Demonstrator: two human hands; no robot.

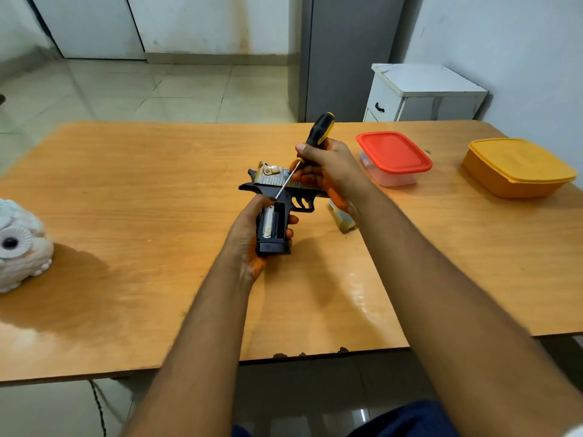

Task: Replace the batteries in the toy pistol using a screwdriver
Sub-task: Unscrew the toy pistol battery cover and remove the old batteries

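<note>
Near the centre of the frame, the left hand (249,234) grips the black handle of the toy pistol (277,197), fingers curled round its far side, holding it above the wooden counter (142,190). The pistol's barrel points toward the right of the frame, with a worn gold-coloured slide on top. The battery compartment (272,223) in the grip is uncovered, and a pale cylindrical battery (267,221) sits in its left slot.

The right hand (328,168) is clamped round a screwdriver (310,143) with a black and yellow handle, which sticks up and away from the fist. Its metal shaft slants down to the left, the tip resting at the top of the grip, just above the open compartment.

A small yellowish pack (342,217) lies on the counter just beside the right wrist. Right of centre stands a clear container with a red lid (394,157), and further right an orange lidded container (517,167). A white owl figurine (19,244) sits at the left edge.
</note>
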